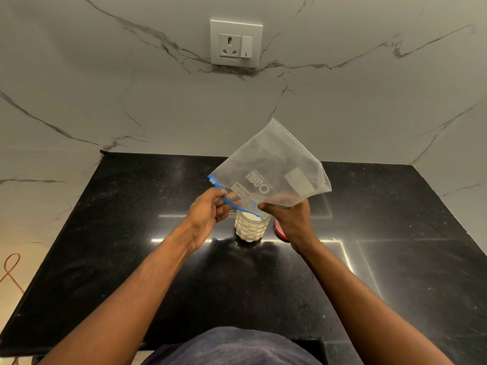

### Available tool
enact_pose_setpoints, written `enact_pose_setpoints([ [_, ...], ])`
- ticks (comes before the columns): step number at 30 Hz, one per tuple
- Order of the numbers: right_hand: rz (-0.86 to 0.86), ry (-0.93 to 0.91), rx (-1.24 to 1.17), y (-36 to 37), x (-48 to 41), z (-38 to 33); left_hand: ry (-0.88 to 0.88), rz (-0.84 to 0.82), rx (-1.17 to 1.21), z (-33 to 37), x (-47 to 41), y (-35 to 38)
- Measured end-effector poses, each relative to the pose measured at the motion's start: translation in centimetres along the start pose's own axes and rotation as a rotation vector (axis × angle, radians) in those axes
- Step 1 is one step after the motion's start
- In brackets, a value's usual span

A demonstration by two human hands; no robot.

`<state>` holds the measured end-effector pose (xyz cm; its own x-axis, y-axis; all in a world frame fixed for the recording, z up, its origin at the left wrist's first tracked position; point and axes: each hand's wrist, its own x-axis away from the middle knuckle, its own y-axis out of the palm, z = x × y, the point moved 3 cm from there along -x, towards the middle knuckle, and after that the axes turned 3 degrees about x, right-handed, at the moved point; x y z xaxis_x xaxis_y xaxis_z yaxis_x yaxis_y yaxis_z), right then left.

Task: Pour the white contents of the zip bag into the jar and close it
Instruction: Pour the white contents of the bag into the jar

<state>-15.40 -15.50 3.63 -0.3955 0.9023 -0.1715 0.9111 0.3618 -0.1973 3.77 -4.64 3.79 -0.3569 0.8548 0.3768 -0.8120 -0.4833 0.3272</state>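
A clear zip bag (274, 167) with a blue zip strip hangs upside down over the jar, mouth down, and looks nearly drained. My left hand (208, 214) pinches the blue zip edge at its left. My right hand (290, 217) grips the bag's lower right side. Directly under the bag's mouth stands a patterned glass jar (250, 227), open and holding white powder almost to its rim. A red lid (280, 231) lies on the counter just right of the jar, partly hidden behind my right wrist.
Everything stands on a black polished counter (131, 233) against a white marble wall with a socket plate (235, 43). The counter's left edge drops to a floor with an orange cord (10, 270). My dark-clothed body (232, 349) is at the front edge.
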Motion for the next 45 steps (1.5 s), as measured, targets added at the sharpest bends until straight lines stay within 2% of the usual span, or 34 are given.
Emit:
enact_pose_setpoints([
  [9, -0.028, 0.035, -0.004, -0.4, -0.2, -0.3, 0.062, 0.015, -0.036, 0.1, -0.1, 0.3],
  [12, 0.027, 0.097, -0.185, -3.1, -1.0, -1.7, 0.120, 0.007, -0.068, 0.8, -0.5, 0.2],
  [15, 0.099, 0.034, -0.295, -7.7, -2.1, -4.6, 0.174, -0.018, -0.149, 1.5, -0.8, 0.6],
  [19, 0.065, -0.060, -0.114, -10.4, -2.7, -7.2, 0.217, -0.035, -0.226, 1.8, -1.2, 1.1],
  [22, 0.103, -0.064, 0.034, -10.4, -2.6, -7.3, 0.215, -0.039, -0.234, 1.5, -1.3, 1.2],
  [26, 0.012, -0.040, 0.126, -9.9, -2.3, -7.4, 0.209, -0.049, -0.230, 1.2, -1.3, 1.1],
  [30, 0.093, -0.060, 0.273, -9.2, -2.5, -8.2, 0.201, -0.043, -0.228, 1.6, -1.2, 1.1],
  [32, 0.004, -0.048, 0.342, -8.7, -2.5, -8.9, 0.211, -0.040, -0.234, 1.7, -1.2, 1.1],
  [34, -0.077, -0.115, 0.414, -8.7, -2.8, -10.4, 0.219, -0.040, -0.238, 1.7, -1.1, 1.0],
  [37, -0.103, -0.248, 0.531, -8.6, -3.7, -13.1, 0.216, -0.037, -0.217, 1.7, -1.1, 0.8],
  [39, -0.145, -0.264, 0.531, -8.0, -4.4, -14.3, 0.210, -0.046, -0.208, 1.7, -0.9, 0.8],
  [43, -0.133, -0.318, 0.587, -6.2, -4.9, -14.7, 0.198, -0.053, -0.179, 1.8, -0.8, 0.8],
  [45, -0.117, -0.352, 0.625, -6.1, -4.8, -14.4, 0.142, -0.086, -0.045, 1.9, -0.7, 0.8],
])
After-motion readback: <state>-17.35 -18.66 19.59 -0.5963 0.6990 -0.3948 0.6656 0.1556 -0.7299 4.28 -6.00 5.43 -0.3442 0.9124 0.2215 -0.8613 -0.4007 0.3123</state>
